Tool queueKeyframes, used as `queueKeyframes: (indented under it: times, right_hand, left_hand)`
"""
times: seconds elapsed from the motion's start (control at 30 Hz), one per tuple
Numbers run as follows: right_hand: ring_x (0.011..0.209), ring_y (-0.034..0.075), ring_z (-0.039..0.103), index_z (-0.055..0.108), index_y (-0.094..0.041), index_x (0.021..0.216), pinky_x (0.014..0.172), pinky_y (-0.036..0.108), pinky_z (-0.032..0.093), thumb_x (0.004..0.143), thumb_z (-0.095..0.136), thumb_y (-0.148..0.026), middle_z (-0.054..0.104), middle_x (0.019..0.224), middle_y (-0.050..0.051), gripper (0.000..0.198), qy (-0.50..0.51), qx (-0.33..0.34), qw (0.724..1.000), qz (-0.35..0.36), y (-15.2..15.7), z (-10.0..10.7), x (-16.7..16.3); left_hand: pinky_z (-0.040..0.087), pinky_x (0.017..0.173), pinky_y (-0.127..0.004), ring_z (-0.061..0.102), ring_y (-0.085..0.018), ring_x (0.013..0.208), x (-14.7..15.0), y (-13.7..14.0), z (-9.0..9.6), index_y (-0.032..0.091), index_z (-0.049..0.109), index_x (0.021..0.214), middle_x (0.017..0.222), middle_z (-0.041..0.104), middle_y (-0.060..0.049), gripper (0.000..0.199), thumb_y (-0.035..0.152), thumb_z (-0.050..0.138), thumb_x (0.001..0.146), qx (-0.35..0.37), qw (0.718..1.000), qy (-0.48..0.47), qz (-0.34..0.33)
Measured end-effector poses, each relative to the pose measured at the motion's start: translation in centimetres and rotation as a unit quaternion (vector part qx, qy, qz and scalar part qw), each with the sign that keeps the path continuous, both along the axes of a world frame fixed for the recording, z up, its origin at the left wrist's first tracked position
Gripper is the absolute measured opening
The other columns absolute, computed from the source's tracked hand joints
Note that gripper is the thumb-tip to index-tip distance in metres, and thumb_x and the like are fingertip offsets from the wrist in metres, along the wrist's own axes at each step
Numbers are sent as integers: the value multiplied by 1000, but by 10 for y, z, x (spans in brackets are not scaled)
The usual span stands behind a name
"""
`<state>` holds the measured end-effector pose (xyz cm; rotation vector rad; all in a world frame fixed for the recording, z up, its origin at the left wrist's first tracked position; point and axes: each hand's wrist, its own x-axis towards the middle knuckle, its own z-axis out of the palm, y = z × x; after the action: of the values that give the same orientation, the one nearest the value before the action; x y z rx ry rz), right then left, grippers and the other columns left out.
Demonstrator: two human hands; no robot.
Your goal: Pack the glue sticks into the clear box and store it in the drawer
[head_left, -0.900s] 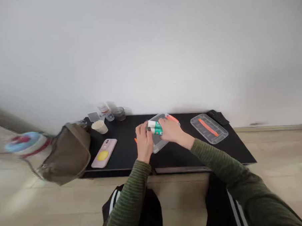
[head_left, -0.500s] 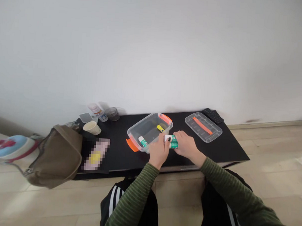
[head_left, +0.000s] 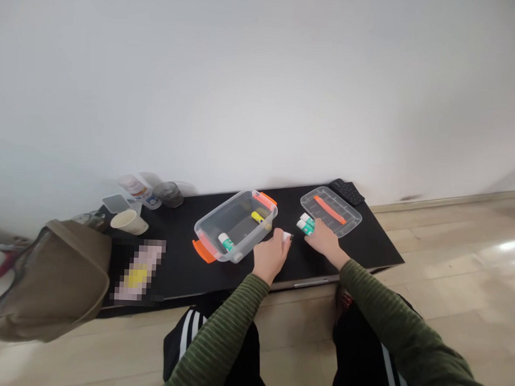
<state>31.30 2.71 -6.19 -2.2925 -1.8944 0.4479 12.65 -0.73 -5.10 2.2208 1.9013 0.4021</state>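
My right hand (head_left: 323,241) grips two green glue sticks (head_left: 306,223) with white ends, side by side, over the table's right half. Between the thumb and fingers of my left hand (head_left: 272,255) shows a small white piece (head_left: 286,236), mostly hidden, so its kind is unclear. My left hand is at the near right corner of a clear plastic box (head_left: 205,216) with orange latches. Inside the box, a green and white glue stick (head_left: 226,242) lies at the near left. A yellow stick (head_left: 257,217) lies toward its right end.
The clear lid (head_left: 352,221) with an orange handle lies at right, beside a black keypad-like item (head_left: 347,192). On the left are a paper cup (head_left: 129,222), a white bottle (head_left: 140,192), a glass (head_left: 168,195), a blurred pink packet (head_left: 145,268) and a brown bag (head_left: 61,281).
My hands have come apart. My right hand has moved away from the left, carrying the two glue sticks, while my left keeps the white piece. The view has shifted right.
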Motion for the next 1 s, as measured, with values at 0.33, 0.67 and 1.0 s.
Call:
queueKeyframes:
  times: [0.33,0.67,1.0]
  right_hand:
    - [119,32,53,49,-13,121,87,38,47,82,68,-45,56,124,20,54,-26,14,999,-26,21,-27,-15]
    - [113,32,49,58,-12,116,90,41,43,96,49,-51,60,115,20,45,-98,169,979,51,20,-4,-22]
    - [104,24,61,66,-8,112,87,34,48,96,50,-22,68,108,16,27,-6,100,946,309,58,72,-151]
  left_hand:
    - [56,68,-31,69,-22,88,17,30,-45,23,52,129,125,52,-12,37,41,51,96,-32,981,172,-81]
    - [56,70,-29,59,-24,110,5,10,-7,19,50,134,123,56,-12,45,35,57,93,84,989,93,-80]
    - [36,111,-55,51,-31,128,-55,-37,19,17,64,114,131,60,-15,27,18,54,89,246,967,8,-67]
